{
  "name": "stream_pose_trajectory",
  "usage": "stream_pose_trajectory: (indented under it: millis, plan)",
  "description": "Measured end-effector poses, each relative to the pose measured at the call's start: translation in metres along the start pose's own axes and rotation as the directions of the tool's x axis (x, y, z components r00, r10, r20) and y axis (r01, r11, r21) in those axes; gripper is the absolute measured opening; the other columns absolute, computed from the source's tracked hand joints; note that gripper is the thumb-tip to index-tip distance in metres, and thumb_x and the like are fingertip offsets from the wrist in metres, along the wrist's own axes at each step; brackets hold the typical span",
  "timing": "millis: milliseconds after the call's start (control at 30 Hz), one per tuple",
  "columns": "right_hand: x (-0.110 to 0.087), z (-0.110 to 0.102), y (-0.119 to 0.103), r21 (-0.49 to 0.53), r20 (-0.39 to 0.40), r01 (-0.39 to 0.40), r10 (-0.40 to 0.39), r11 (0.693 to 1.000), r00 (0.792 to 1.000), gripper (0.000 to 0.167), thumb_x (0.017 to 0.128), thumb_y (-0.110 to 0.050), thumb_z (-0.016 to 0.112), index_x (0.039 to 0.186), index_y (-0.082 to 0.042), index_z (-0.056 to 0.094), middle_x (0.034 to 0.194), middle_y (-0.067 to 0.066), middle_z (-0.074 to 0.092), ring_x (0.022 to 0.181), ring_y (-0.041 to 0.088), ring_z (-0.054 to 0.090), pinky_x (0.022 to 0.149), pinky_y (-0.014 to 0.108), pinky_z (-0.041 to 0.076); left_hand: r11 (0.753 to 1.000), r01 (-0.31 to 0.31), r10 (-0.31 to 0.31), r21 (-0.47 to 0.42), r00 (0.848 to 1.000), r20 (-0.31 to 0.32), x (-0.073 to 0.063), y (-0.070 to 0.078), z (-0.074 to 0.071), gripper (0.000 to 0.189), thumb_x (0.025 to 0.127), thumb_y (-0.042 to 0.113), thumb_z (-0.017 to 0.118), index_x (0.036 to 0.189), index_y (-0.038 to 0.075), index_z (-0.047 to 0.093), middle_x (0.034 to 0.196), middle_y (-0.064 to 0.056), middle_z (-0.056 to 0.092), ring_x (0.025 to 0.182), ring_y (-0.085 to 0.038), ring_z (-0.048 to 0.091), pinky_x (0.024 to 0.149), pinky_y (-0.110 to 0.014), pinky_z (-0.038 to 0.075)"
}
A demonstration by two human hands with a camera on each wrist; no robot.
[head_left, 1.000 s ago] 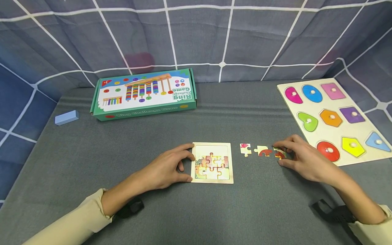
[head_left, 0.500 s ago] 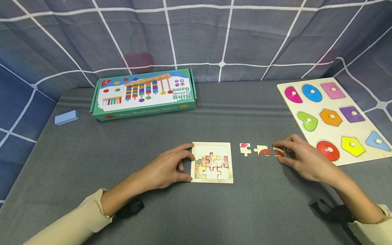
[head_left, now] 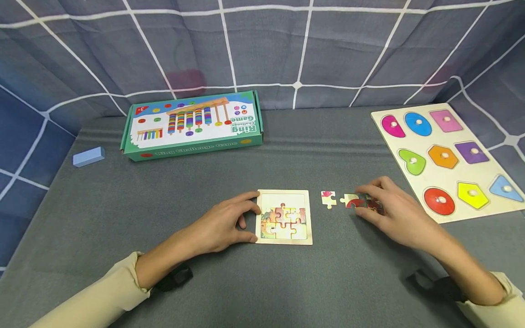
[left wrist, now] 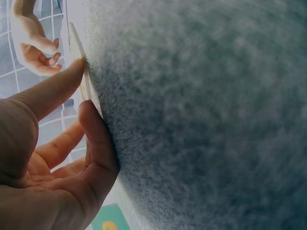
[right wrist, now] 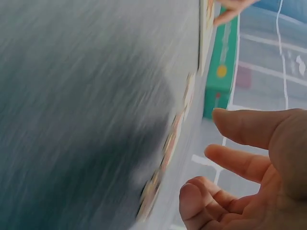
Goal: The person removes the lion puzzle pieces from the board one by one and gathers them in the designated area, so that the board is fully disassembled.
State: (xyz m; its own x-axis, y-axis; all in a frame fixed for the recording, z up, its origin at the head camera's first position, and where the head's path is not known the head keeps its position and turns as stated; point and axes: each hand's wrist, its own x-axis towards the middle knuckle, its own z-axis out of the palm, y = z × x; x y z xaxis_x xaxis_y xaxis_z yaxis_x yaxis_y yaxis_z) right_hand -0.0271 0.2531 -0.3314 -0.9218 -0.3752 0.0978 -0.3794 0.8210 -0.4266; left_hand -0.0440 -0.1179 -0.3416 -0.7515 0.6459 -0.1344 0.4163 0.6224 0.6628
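Note:
A small wooden jigsaw tray, partly filled with joined pieces, lies in the middle of the table in the head view. My left hand holds it by its left side, thumb at the near corner and a fingertip at the far one. To its right sit three loose puzzle pieces in a row: one with a pink mark, one with a red arc, and a darker red one partly hidden by my right hand. In the right wrist view its thumb and fingers are parted, holding nothing, above the row.
A wooden shape board with knobbed coloured pieces lies at the right. At the back left stands a green ring game box, with a light blue block beside it. Checked cloth rises behind the table.
My right hand has shifted a little left and lifted off the rightmost piece, now overlapping the middle one. The pieces stay in place, and my left hand stays on the tray.

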Motion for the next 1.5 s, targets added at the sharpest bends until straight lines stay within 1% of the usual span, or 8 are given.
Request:
stream_pose_trajectory:
  millis: [167, 400, 700, 867, 967, 1167, 1300, 1500]
  plan:
    - [0.009, 0.007, -0.027, 0.028, 0.032, 0.023, -0.024, 0.999, 0.999, 0.039, 0.084, -0.015, 0.079, 0.120, -0.008, 0.068, 0.103, 0.002, 0.053, 0.081, 0.013, 0.051, 0.067, 0.034, 0.042, 1.000, 0.009, -0.010, 0.005, 1.000, 0.005, 0.002, 0.001, 0.000, 0.046, 0.077, 0.017, 0.086, 0.116, 0.008, 0.064, 0.152, -0.014, 0.039, 0.074, -0.002, 0.053, 0.070, -0.026, 0.045]
    - [0.028, 0.023, -0.058, 0.047, 0.112, 0.089, -0.094, 0.995, 0.989, 0.035, 0.088, -0.016, 0.076, 0.121, -0.009, 0.067, 0.104, 0.002, 0.053, 0.076, 0.012, 0.049, 0.063, 0.033, 0.039, 1.000, 0.002, -0.002, 0.002, 1.000, 0.006, 0.003, 0.000, 0.000, 0.046, 0.077, 0.017, 0.086, 0.116, 0.008, 0.064, 0.152, -0.014, 0.039, 0.074, -0.003, 0.053, 0.070, -0.026, 0.045]
    - [0.055, 0.053, -0.084, 0.159, 0.189, 0.167, -0.196, 0.973, 0.962, 0.027, 0.087, -0.013, 0.074, 0.113, -0.009, 0.070, 0.094, 0.000, 0.049, 0.066, 0.006, 0.043, 0.060, 0.026, 0.040, 1.000, -0.003, 0.004, -0.017, 1.000, 0.013, 0.003, -0.001, -0.002, 0.046, 0.078, 0.018, 0.086, 0.117, 0.008, 0.063, 0.152, -0.015, 0.039, 0.075, -0.004, 0.054, 0.070, -0.026, 0.046]
    - [0.065, 0.063, -0.094, 0.164, 0.227, 0.202, -0.236, 0.966, 0.945, 0.024, 0.086, -0.014, 0.073, 0.109, -0.008, 0.070, 0.091, -0.001, 0.049, 0.066, 0.008, 0.043, 0.060, 0.025, 0.039, 1.000, -0.011, 0.012, -0.022, 1.000, 0.016, 0.003, -0.002, -0.001, 0.045, 0.078, 0.017, 0.086, 0.116, 0.008, 0.063, 0.151, -0.015, 0.040, 0.075, -0.004, 0.054, 0.070, -0.025, 0.046]
    - [0.068, 0.064, -0.098, 0.155, 0.236, 0.205, -0.237, 0.966, 0.942, 0.022, 0.086, -0.015, 0.073, 0.106, -0.007, 0.070, 0.087, -0.002, 0.049, 0.065, 0.009, 0.042, 0.057, 0.025, 0.038, 1.000, -0.013, 0.013, -0.023, 1.000, 0.016, 0.003, -0.002, -0.001, 0.045, 0.078, 0.017, 0.086, 0.116, 0.008, 0.063, 0.151, -0.015, 0.040, 0.075, -0.003, 0.054, 0.070, -0.025, 0.046]
    - [0.071, 0.066, -0.106, 0.106, 0.226, 0.177, -0.197, 0.978, 0.954, 0.027, 0.084, -0.026, 0.079, 0.102, -0.009, 0.068, 0.085, -0.003, 0.048, 0.063, 0.010, 0.044, 0.055, 0.026, 0.038, 0.999, -0.009, 0.010, -0.031, 1.000, 0.016, 0.003, -0.001, -0.001, 0.044, 0.078, 0.018, 0.086, 0.116, 0.008, 0.063, 0.152, -0.015, 0.039, 0.076, -0.003, 0.054, 0.071, -0.026, 0.046]
    - [0.072, 0.068, -0.108, 0.066, 0.229, 0.160, -0.171, 0.985, 0.958, 0.028, 0.083, -0.026, 0.081, 0.097, -0.010, 0.064, 0.082, -0.004, 0.046, 0.063, 0.012, 0.043, 0.056, 0.027, 0.038, 0.999, -0.007, 0.008, -0.032, 1.000, 0.014, 0.002, -0.001, -0.001, 0.044, 0.078, 0.018, 0.086, 0.115, 0.008, 0.063, 0.152, -0.014, 0.040, 0.076, -0.003, 0.054, 0.072, -0.026, 0.046]
    - [0.074, 0.070, -0.110, 0.087, 0.241, 0.126, -0.143, 0.988, 0.960, 0.032, 0.082, -0.026, 0.082, 0.097, -0.010, 0.059, 0.084, -0.004, 0.048, 0.065, 0.012, 0.045, 0.059, 0.029, 0.040, 0.999, 0.006, -0.006, -0.032, 1.000, 0.014, 0.001, -0.001, -0.001, 0.044, 0.078, 0.017, 0.086, 0.115, 0.009, 0.063, 0.152, -0.015, 0.040, 0.075, -0.004, 0.054, 0.071, -0.026, 0.046]
